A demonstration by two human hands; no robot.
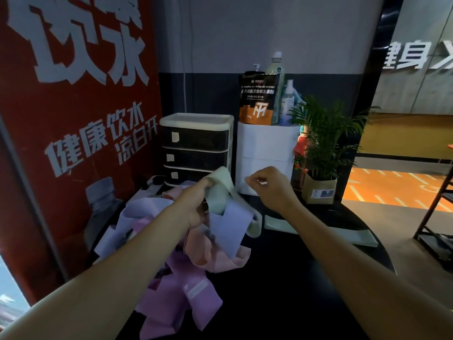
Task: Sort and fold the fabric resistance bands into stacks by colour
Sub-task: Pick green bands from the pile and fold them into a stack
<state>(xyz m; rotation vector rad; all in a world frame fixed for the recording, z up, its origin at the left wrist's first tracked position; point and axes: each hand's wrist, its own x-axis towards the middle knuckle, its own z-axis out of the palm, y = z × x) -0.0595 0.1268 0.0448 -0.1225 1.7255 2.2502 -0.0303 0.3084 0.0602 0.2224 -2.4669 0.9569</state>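
- At frame centre, the left hand (196, 204) has its grip closed around a pale green band (219, 192), holding it raised above the pile; a lavender-blue band (230, 224) hangs from the same bunch.
- Right of centre, the right hand (272, 186) hovers above the desk (294, 278), just beside the pale green band; its fingers are loosely curled, and what looks like a small pale bit shows at the fingertips, though whether it is pinched cannot be told.
- Below the left hand, the unsorted pile lies on the dark desk: pink band (210, 253) in the middle, purple bands (176, 298) toward the lower centre, further lavender-blue loops at centre left.
- Right of the pile, a flat folded stack of pale bands (355, 235) rests on the desk, apart from the pile.
- At upper centre stand a drawer unit (196, 146), a white box (266, 153) carrying a powder pouch (258, 99) and bottles, and a potted plant (321, 148).
- At frame left stands a red banner (73, 106).
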